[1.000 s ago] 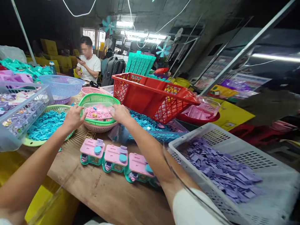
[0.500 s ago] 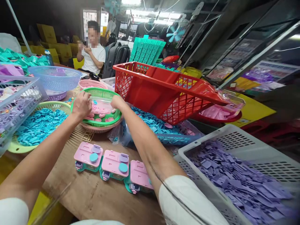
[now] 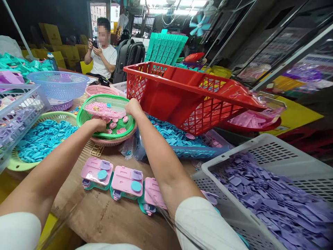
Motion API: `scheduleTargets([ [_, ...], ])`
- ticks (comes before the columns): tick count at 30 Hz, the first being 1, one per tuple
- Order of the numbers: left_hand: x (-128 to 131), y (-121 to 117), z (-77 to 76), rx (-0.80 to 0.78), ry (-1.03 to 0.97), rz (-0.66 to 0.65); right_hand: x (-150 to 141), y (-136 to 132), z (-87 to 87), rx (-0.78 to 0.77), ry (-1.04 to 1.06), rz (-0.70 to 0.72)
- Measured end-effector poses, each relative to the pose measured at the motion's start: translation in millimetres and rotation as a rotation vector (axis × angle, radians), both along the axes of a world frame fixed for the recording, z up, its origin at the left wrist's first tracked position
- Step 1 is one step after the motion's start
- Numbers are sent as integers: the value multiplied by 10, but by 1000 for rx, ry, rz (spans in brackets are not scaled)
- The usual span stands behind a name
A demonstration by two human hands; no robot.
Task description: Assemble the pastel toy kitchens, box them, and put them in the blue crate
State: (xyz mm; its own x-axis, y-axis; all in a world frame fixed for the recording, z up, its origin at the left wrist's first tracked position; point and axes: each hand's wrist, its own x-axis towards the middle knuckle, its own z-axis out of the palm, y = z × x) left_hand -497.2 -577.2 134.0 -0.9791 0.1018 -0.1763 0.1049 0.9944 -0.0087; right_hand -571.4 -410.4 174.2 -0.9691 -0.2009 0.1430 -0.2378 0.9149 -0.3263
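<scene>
A round green basket (image 3: pixel 85 118) sits on a pink basket (image 3: pixel 114 140) on the wooden table (image 3: pixel 104 215). My right hand (image 3: pixel 133 106) grips the edge of a clear plastic bag of small pink parts (image 3: pixel 104 108) held above the green basket. My left hand (image 3: pixel 98 125) reaches into the basket, fingers curled among loose pink caps (image 3: pixel 118 126); what they hold is hidden. Three pink and teal toy pieces (image 3: pixel 126 181) lie in a row near me.
A tilted red basket (image 3: pixel 182 93) stands right of my hands. A white crate of purple parts (image 3: pixel 260 194) is at the near right. A basket of blue parts (image 3: pixel 41 137) and a grey crate (image 3: pixel 20 114) are left. A seated person (image 3: pixel 102 55) holds a phone behind.
My left hand let go of the bag's left edge and dropped into the green basket. My right hand lifted the bag slightly. The view shifted down a little.
</scene>
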Motion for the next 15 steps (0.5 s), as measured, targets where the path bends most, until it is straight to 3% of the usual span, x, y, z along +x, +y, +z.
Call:
scheduleTargets([
  [5,8,40,-27,59,-70,-19,-9,-15,-22,-63,-59,-37],
  [10,139,79,191,165,-116,-70,-62,-11,-52,-105,-82,-37],
  [15,264,53,368,389,-143,-5,-69,55,-58,-118,-77,-55],
])
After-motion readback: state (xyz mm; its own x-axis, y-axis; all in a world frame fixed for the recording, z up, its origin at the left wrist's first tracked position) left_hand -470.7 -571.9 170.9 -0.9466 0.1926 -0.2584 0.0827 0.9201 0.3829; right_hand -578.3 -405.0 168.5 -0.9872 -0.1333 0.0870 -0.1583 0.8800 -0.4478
